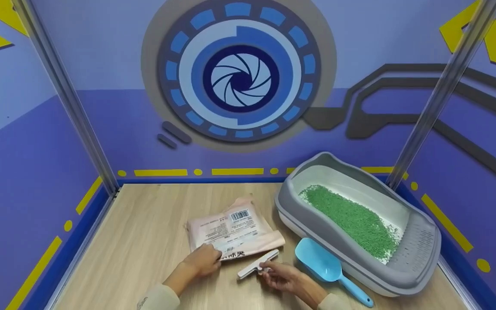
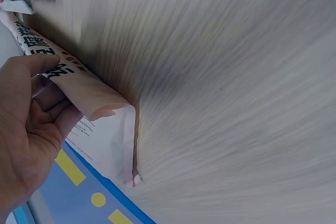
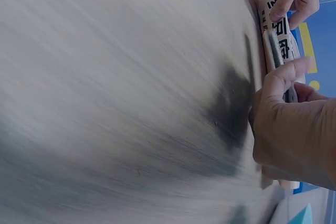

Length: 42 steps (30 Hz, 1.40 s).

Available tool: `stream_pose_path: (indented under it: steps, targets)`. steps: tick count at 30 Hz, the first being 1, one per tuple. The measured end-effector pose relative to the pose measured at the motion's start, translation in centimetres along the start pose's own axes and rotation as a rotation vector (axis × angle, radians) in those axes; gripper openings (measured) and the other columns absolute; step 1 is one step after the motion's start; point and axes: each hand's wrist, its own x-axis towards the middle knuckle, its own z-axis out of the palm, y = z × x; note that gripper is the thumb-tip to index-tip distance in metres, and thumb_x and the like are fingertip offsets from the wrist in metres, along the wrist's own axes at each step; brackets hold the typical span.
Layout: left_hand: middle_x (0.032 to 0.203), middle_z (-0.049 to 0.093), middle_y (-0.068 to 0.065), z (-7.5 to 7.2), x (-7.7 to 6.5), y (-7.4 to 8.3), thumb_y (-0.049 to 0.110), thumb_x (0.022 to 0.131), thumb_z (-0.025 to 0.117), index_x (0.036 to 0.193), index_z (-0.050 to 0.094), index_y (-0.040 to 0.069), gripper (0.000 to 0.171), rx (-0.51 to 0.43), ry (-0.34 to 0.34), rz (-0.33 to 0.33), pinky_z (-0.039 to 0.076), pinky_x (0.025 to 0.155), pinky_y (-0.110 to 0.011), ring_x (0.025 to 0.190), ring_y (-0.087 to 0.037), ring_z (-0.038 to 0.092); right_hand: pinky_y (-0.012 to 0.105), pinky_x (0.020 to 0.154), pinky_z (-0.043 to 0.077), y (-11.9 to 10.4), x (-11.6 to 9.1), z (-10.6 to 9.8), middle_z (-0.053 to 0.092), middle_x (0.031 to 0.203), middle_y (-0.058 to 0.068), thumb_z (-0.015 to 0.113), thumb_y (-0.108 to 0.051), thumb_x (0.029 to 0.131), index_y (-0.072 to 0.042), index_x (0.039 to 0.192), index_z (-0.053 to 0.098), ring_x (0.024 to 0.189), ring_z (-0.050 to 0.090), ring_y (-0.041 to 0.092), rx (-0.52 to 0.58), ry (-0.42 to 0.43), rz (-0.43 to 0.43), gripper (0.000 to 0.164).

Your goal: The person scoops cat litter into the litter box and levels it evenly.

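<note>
A pale pink printed bag (image 1: 220, 226) lies on the wooden table, its near edge rolled over. My left hand (image 1: 204, 260) pinches that rolled edge (image 2: 84, 85) between thumb and fingers, at the bag's near left part. In my right hand (image 1: 283, 276) is a long white bag clip (image 1: 252, 268), gripped by its handle between thumb and fingers. The clip's bar slants just in front of the bag's near right corner. In the right wrist view, my right hand (image 3: 286, 114) partly hides the clip, which overlaps the black lettering on the roll.
To the right stands a grey and white litter box (image 1: 291, 211) with green pellets (image 1: 351, 219) inside. A light blue scoop (image 1: 321, 258) leans by its near side, handle toward the front right. Purple walls with metal corner posts (image 1: 69, 103) enclose the table (image 1: 144, 224).
</note>
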Motion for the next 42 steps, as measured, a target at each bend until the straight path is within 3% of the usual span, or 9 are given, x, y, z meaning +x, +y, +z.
stream_pose_path:
  steps: [8,18,24,28,29,32,34,38,42]
  targets:
    - [0.063,0.06,-0.005,0.3,0.0,-0.3,0.014,0.086,0.069,0.071,0.06,0.009,0.019,0.038,0.043,0.033,0.045,0.057,-0.034,0.058,-0.022,0.055,0.01,0.06,0.049,0.2,-0.3,0.1,0.067,0.066,-0.002,0.053,-0.02,0.101,-0.007,0.084,0.063,0.058,0.061,-0.002,0.015,-0.053,-0.059,0.023]
    - [0.063,0.057,-0.006,0.7,-0.2,-0.1,0.015,0.086,0.068,0.071,0.059,0.009,0.018,-0.03,0.048,0.009,0.043,0.057,-0.036,0.057,-0.022,0.05,0.022,0.079,0.059,1.0,-0.4,0.4,0.074,0.08,0.009,0.053,-0.009,0.101,-0.001,0.095,0.064,0.079,0.075,0.015,0.066,-0.036,-0.147,0.015]
    - [0.063,0.057,-0.005,2.1,0.0,-1.3,0.017,0.088,0.066,0.071,0.059,0.009,0.02,-0.038,0.11,0.069,0.044,0.06,-0.038,0.058,-0.022,0.05,0.022,0.085,0.058,0.7,0.0,0.7,0.069,0.086,0.008,0.052,-0.004,0.1,0.0,0.099,0.055,0.082,0.074,0.015,0.105,-0.028,-0.215,0.006]
    - [0.063,0.058,-0.004,1.8,-0.1,-1.4,0.018,0.088,0.066,0.071,0.059,0.011,0.019,-0.03,0.106,0.066,0.044,0.059,-0.036,0.058,-0.021,0.05,0.021,0.084,0.058,0.5,0.3,0.9,0.07,0.087,0.009,0.051,-0.001,0.099,0.002,0.1,0.052,0.081,0.075,0.016,0.123,-0.01,-0.22,0.003]
    - [0.062,0.057,-0.005,0.7,-0.2,-0.6,0.014,0.085,0.067,0.07,0.059,0.009,0.018,-0.034,0.083,0.039,0.043,0.058,-0.036,0.057,-0.021,0.049,0.021,0.083,0.058,0.4,0.4,0.9,0.071,0.086,0.009,0.052,-0.001,0.099,0.003,0.101,0.051,0.08,0.075,0.015,0.12,0.001,-0.215,0.004]
    - [0.063,0.057,-0.004,0.5,-0.2,-0.4,0.016,0.086,0.068,0.07,0.059,0.01,0.019,-0.013,0.064,0.014,0.043,0.059,-0.035,0.057,-0.022,0.051,0.021,0.08,0.058,0.1,0.8,0.8,0.074,0.084,0.011,0.055,-0.003,0.097,0.005,0.103,0.053,0.078,0.076,0.017,0.117,0.037,-0.198,0.01]
    - [0.063,0.058,-0.004,0.5,-0.1,-0.2,0.017,0.086,0.067,0.07,0.059,0.01,0.019,0.003,0.053,0.011,0.045,0.061,-0.036,0.058,-0.023,0.052,0.015,0.073,0.057,-0.1,1.1,0.7,0.075,0.079,0.011,0.056,-0.005,0.097,0.003,0.1,0.057,0.075,0.077,0.014,0.094,0.046,-0.181,0.009]
    - [0.063,0.057,-0.003,0.7,-0.1,-0.3,0.018,0.087,0.066,0.071,0.059,0.01,0.019,0.015,0.024,0.022,0.045,0.067,-0.037,0.059,-0.021,0.05,0.009,0.062,0.052,-0.2,1.5,0.7,0.076,0.074,0.009,0.055,-0.005,0.096,-0.003,0.091,0.062,0.071,0.076,0.011,0.066,0.031,-0.173,0.009]
    - [0.065,0.061,-0.003,0.6,-0.3,-0.4,0.017,0.088,0.066,0.072,0.061,0.011,0.018,0.048,0.047,0.058,0.046,0.068,-0.036,0.06,-0.022,0.054,0.009,0.061,0.051,-0.8,1.6,1.0,0.075,0.071,0.006,0.055,-0.005,0.095,-0.005,0.089,0.064,0.066,0.074,0.006,0.037,0.026,-0.181,0.011]
